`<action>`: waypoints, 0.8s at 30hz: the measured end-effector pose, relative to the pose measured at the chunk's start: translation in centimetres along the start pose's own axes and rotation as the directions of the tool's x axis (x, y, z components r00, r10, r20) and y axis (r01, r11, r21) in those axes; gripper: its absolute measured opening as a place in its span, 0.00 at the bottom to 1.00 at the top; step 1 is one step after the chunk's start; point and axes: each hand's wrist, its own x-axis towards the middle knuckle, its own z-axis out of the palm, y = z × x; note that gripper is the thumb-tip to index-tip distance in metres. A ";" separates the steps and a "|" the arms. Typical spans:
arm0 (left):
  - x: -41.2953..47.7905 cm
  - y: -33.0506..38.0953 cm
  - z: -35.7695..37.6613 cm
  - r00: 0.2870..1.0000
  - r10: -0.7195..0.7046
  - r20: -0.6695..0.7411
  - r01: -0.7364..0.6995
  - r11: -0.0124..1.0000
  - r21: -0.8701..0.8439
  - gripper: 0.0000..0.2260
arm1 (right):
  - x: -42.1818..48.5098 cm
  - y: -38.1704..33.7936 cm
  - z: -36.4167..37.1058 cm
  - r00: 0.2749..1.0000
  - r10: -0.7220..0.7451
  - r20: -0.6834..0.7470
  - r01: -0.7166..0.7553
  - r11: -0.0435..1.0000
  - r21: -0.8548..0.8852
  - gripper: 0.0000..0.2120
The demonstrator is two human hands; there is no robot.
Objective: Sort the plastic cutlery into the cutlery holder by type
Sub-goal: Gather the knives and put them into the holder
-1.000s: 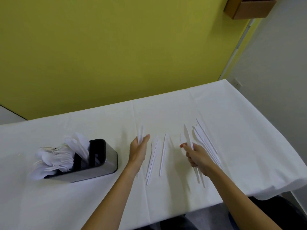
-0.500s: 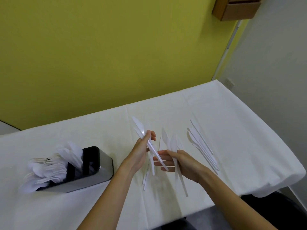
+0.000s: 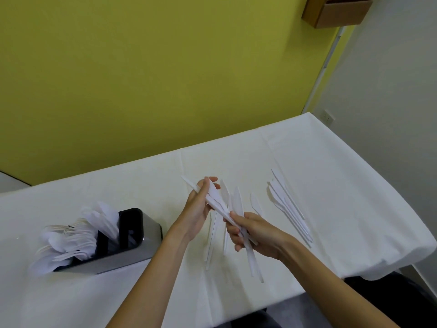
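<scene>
Matt white plastic knives (image 3: 290,209); brushed-metal holder (image 3: 132,254); cloth-covered table (image 3: 331,162).

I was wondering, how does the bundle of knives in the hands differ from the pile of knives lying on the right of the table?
The bundle is held above the tablecloth, gripped by the left hand and right hand; the pile lies flat, untouched. The bundle's blades slant far-left; the pile's blades point away, fanned. Both are white plastic knives.

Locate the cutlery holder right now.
Head view, lower left: the cutlery holder sits on the white table, left of the left hand.
</scene>
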 end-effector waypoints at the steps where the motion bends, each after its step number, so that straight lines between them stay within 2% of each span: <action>1: 0.0 0.4 -0.1 1.000 0.015 -0.002 -0.015 0.999 -0.035 0.14 | -0.3 -0.2 0.1 1.000 -0.003 0.013 0.004 1.000 -0.010 0.14; 5: 0.1 1.4 -0.3 0.996 0.067 -0.063 -0.074 0.992 -0.106 0.09 | -0.9 -1.1 0.3 0.999 -0.014 0.044 0.018 0.996 -0.083 0.14; 8: 0.2 1.6 -0.2 0.983 0.131 -0.131 -0.134 0.991 -0.014 0.08 | -1.2 -1.6 0.6 0.999 -0.010 0.032 0.015 0.985 -0.170 0.15; 11: 0.2 1.9 0.2 0.968 0.208 -0.141 -0.198 0.977 0.077 0.18 | -1.3 -2.0 0.8 0.999 -0.033 0.028 0.040 0.944 -0.326 0.15; 14: 0.3 1.9 0.7 0.913 0.337 -0.229 -0.300 0.937 0.181 0.36 | -1.3 -2.5 0.7 0.999 -0.046 -0.026 0.032 0.913 -0.407 0.17; 15: 0.2 1.9 0.9 0.894 0.366 -0.258 -0.323 0.926 0.193 0.38 | -1.2 -2.6 0.7 0.998 -0.051 -0.042 0.028 0.908 -0.418 0.18; 17: 0.3 2.1 1.3 0.863 0.402 -0.307 -0.350 0.913 0.210 0.32 | -1.2 -2.9 0.7 0.996 -0.065 -0.060 0.032 0.898 -0.439 0.18; 20: 0.8 2.7 1.3 0.866 0.376 -0.330 -0.306 0.920 0.246 0.08 | -1.1 -3.2 0.6 0.994 -0.072 -0.087 0.022 0.880 -0.475 0.18; 21: 1.1 3.0 1.0 0.880 0.356 -0.315 -0.284 0.925 0.251 0.04 | -1.0 -3.4 0.5 0.992 -0.073 -0.100 0.015 0.872 -0.489 0.18; 24: 1.4 3.7 0.8 0.936 0.320 -0.145 -0.248 0.894 0.372 0.11 | -0.9 -3.7 0.3 0.988 -0.085 -0.130 0.006 0.857 -0.515 0.17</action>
